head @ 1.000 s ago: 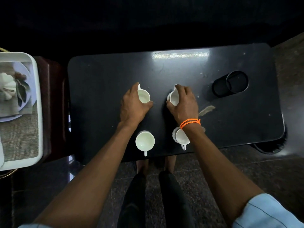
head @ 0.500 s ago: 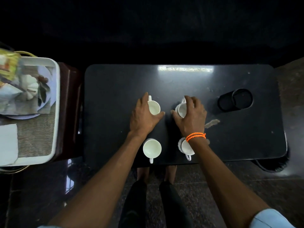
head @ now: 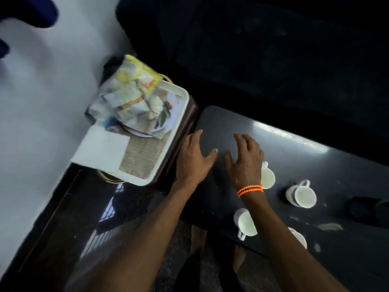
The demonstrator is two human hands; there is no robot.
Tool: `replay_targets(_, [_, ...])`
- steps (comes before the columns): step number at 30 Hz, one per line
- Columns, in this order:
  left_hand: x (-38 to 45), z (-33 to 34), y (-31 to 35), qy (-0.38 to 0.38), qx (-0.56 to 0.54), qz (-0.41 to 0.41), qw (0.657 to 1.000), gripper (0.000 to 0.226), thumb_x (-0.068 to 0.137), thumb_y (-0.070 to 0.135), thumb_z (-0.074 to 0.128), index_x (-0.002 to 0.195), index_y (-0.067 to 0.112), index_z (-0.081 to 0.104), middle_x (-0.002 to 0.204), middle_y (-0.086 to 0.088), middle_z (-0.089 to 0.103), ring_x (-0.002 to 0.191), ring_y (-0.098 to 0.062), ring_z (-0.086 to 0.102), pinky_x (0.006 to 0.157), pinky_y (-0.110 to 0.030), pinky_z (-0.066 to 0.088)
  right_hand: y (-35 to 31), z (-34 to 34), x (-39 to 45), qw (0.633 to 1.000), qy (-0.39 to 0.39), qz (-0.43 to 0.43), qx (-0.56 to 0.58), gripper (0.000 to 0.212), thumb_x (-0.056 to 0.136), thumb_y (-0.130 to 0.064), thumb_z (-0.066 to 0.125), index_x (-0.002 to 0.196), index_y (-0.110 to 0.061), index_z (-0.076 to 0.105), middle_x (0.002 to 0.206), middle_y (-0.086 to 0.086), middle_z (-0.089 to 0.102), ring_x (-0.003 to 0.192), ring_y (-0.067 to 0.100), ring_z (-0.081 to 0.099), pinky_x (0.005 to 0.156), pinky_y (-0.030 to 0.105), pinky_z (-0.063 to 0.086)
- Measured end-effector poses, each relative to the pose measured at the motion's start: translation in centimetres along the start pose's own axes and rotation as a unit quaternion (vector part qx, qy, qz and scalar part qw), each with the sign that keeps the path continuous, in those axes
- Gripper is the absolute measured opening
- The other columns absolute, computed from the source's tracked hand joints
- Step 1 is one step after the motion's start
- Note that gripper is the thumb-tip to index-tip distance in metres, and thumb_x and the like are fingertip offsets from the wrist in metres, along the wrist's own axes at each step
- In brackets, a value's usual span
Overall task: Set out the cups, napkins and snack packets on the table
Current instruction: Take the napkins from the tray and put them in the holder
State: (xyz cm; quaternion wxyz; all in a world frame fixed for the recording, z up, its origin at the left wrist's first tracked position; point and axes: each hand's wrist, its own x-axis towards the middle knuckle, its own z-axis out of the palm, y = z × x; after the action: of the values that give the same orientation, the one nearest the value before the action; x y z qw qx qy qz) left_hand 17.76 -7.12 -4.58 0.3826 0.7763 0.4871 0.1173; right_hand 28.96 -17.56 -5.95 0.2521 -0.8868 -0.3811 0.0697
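Head view: our left hand (head: 194,158) and right hand (head: 245,160) hover over the bare left end of the dark table (head: 299,157), both empty, fingers spread and loose, grasping nothing. An orange bead band (head: 250,190) circles our right wrist.

Four white cups stand on the table to the right of our hands. One cup (head: 267,177) sits just behind our right hand, partly hidden by it. A second cup (head: 301,194) stands further right, handle pointing away from us. A third cup (head: 245,223) is near the front edge, beside our right forearm, handle toward us. A fourth cup (head: 299,237) shows only in part past that forearm.

Left of the table, a white tray (head: 166,148) rests on a dark red stand (head: 185,131). On the tray's far end lie crumpled snack packets (head: 128,95), yellow and pale, blurred. White napkins (head: 103,149) lie at the tray's near left corner, overhanging its rim. A woven mat (head: 145,157) lines the tray bottom.

At the table's right end sits a dark round holder (head: 366,209), its kind unclear.
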Motion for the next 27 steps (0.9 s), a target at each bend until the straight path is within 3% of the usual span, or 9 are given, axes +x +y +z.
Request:
replay_targets(8, [1.5,-10.0,-6.9,0.218,-0.070,-0.091,0.969,0.054,0.081,0.013,0.079,0.133,0.009,0.065,0.121,-0.011,0.069,0.113,-0.028,0.065,0.100,-0.041,0.051,-14.6,8.0,2.9,0.974,-0.125,-0.167,0.085,0.045,0.084,-0.014,0.072,0.126,0.000,0.066,0.118,0.022,0.067,0.106,0.043,0.063,0.091,0.049,0.053])
replay_targets(10, [1.1,-12.2,-9.7,0.293,-0.077,-0.135,0.943,0.053,0.078,0.015,0.084,0.128,0.010,0.068,0.110,-0.010,0.066,0.100,-0.025,0.063,0.090,-0.036,0.052,-17.5,10.3,2.9,0.959,-0.185,-0.197,0.081,0.042,0.083,-0.016,0.073,0.121,-0.001,0.068,0.115,0.021,0.067,0.105,0.042,0.063,0.091,0.048,0.051])
replay_targets(13, [0.1,-14.8,-13.9,0.393,-0.081,-0.202,0.893,0.067,0.074,0.027,0.091,0.131,0.007,0.063,0.115,-0.008,0.055,0.096,-0.008,0.046,0.085,-0.003,0.037,-21.1,13.7,3.0,0.943,-0.230,-0.233,0.059,0.034,0.085,-0.020,0.069,0.115,-0.006,0.070,0.114,0.017,0.070,0.106,0.041,0.063,0.092,0.048,0.049])
replay_targets(15, [0.2,-16.2,-16.6,0.434,-0.107,-0.295,0.845,0.082,0.072,0.035,0.093,0.138,0.004,0.056,0.132,-0.015,0.053,0.111,-0.013,0.046,0.094,-0.007,0.037,-23.1,15.6,3.5,0.939,-0.249,-0.234,0.048,0.044,0.087,-0.026,0.068,0.127,-0.009,0.066,0.124,0.016,0.068,0.113,0.039,0.060,0.097,0.046,0.047])
replay_targets(17, [0.6,-17.0,-19.0,0.421,-0.188,-0.394,0.795,0.089,0.073,0.041,0.092,0.143,0.003,0.053,0.143,-0.019,0.054,0.123,-0.027,0.055,0.095,-0.032,0.051,-24.9,17.3,4.1,0.936,-0.276,-0.213,0.044,0.060,0.089,-0.033,0.068,0.143,-0.012,0.053,0.140,0.016,0.059,0.126,0.037,0.053,0.105,0.046,0.044])
replay_targets(18, [0.8,-17.3,-19.9,0.399,-0.258,-0.422,0.772,0.084,0.074,0.040,0.092,0.140,0.003,0.057,0.140,-0.018,0.060,0.119,-0.028,0.063,0.088,-0.035,0.058,-25.5,18.1,4.4,0.936,-0.288,-0.201,0.037,0.066,0.089,-0.037,0.068,0.147,-0.013,0.048,0.147,0.015,0.054,0.131,0.036,0.049,0.108,0.047,0.043])
replay_targets(21, [1.2,-17.3,-21.7,0.344,-0.443,-0.414,0.717,0.055,0.075,0.027,0.093,0.121,0.005,0.072,0.111,-0.011,0.078,0.090,-0.021,0.076,0.057,-0.026,0.062,-27.0,20.3,5.0,0.948,-0.263,-0.180,0.003,0.070,0.089,-0.049,0.066,0.145,-0.013,0.047,0.145,0.013,0.052,0.129,0.036,0.047,0.103,0.047,0.044])
replay_targets(25, [1.4,-17.1,-22.6,0.372,-0.369,-0.417,0.743,0.042,0.077,0.020,0.090,0.112,0.004,0.073,0.110,-0.012,0.078,0.096,-0.028,0.074,0.082,-0.041,0.063,-28.7,21.8,4.9,0.951,-0.274,-0.143,-0.021,0.075,0.081,-0.059,0.071,0.140,-0.017,0.050,0.145,0.009,0.052,0.130,0.035,0.048,0.104,0.046,0.040])
replay_targets(27, [1.3,-17.5,-22.6,0.386,-0.333,-0.402,0.761,0.022,0.082,0.016,0.086,0.098,0.009,0.072,0.103,-0.012,0.077,0.093,-0.030,0.074,0.076,-0.039,0.061,-28.9,22.0,4.8,0.947,-0.293,-0.132,-0.013,0.075,0.077,-0.053,0.078,0.139,-0.021,0.050,0.145,0.007,0.052,0.132,0.034,0.048,0.107,0.047,0.038])
